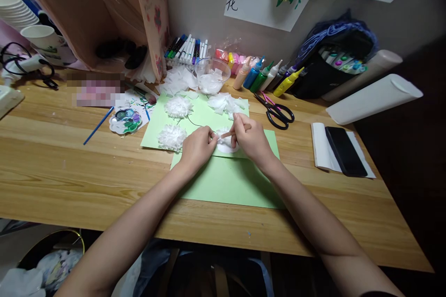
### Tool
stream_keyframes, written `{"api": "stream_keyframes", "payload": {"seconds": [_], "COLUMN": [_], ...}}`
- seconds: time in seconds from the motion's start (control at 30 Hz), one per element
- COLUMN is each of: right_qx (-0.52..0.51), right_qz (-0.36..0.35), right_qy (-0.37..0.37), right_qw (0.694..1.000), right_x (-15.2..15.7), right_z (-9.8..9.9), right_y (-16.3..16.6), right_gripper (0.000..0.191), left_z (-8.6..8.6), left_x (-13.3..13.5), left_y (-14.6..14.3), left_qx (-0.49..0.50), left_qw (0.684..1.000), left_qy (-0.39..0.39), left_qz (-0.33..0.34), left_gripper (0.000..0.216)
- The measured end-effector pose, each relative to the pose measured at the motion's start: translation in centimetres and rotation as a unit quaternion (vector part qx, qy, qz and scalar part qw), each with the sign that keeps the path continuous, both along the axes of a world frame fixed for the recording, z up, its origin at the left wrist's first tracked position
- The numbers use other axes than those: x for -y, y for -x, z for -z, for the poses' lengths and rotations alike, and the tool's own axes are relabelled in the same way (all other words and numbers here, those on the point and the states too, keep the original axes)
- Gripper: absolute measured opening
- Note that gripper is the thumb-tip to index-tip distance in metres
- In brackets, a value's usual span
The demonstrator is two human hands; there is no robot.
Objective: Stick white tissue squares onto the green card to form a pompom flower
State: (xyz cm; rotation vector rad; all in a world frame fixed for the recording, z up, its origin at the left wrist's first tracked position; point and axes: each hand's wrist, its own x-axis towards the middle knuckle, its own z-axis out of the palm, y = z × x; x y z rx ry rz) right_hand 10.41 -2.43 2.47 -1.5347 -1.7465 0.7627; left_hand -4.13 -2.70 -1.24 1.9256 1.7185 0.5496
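Observation:
Thumb and fingers of my left hand point(198, 149) are pinched together at the edge of a round white paper piece point(227, 146); what lies between them is too small to make out. My right hand point(252, 141) grips a thin brown stick point(227, 134), its tip close to my left fingertips. Under both hands are light green paper sheets point(230, 178). Two fluffy white paper flowers point(178, 107) sit on the upper sheet to the left, with thin dark curved lines near them. Loose white tissue pieces point(223, 103) lie just beyond my hands.
Black-handled scissors point(278, 113) lie right of the sheets. Behind stand several paint bottles point(266, 76), a clear bowl point(212, 75) of tissue and markers point(190, 49). A paint palette point(125, 121) and blue brush point(99, 125) are left; a phone point(345, 151) is right.

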Motion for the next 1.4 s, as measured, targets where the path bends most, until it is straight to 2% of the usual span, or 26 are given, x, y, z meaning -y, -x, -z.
{"api": "stream_keyframes", "payload": {"seconds": [0.1, 0.23, 0.53, 0.87, 0.97, 1.13, 1.4], "right_qx": [-0.022, -0.039, 0.0, -0.127, -0.103, -0.031, -0.036], "right_qz": [0.001, -0.016, -0.048, 0.047, 0.052, 0.015, -0.013], "right_qy": [0.014, -0.022, -0.053, -0.003, -0.01, -0.054, -0.062], "right_qw": [1.0, 0.999, 0.997, 0.991, 0.993, 0.998, 0.997], "right_x": [-0.6, -0.2, 0.3, -0.7, -0.7, -0.2, -0.4], "right_z": [-0.3, -0.4, -0.3, 1.3, 1.0, 0.1, -0.2], "right_y": [0.2, -0.1, -0.1, 0.1, 0.5, 0.6, 0.2], "right_gripper": [0.042, 0.044, 0.047, 0.043, 0.043, 0.045, 0.048], "left_z": [0.1, 0.1, -0.1, 0.3, 0.2, 0.0, 0.1], "left_x": [0.1, 0.0, 0.1, -0.1, -0.1, 0.1, 0.0], "left_y": [-0.1, -0.2, -0.3, -0.3, -0.4, -0.4, -0.4], "left_qx": [-0.013, -0.024, -0.037, -0.041, -0.049, -0.052, -0.056], "left_qw": [1.0, 1.0, 0.999, 0.999, 0.999, 0.999, 0.998], "left_qy": [-0.003, -0.007, 0.0, -0.019, -0.016, -0.01, -0.003], "left_qz": [-0.005, -0.007, -0.01, -0.007, -0.007, -0.006, -0.007], "left_gripper": [0.017, 0.015, 0.015, 0.015, 0.016, 0.015, 0.016]}}
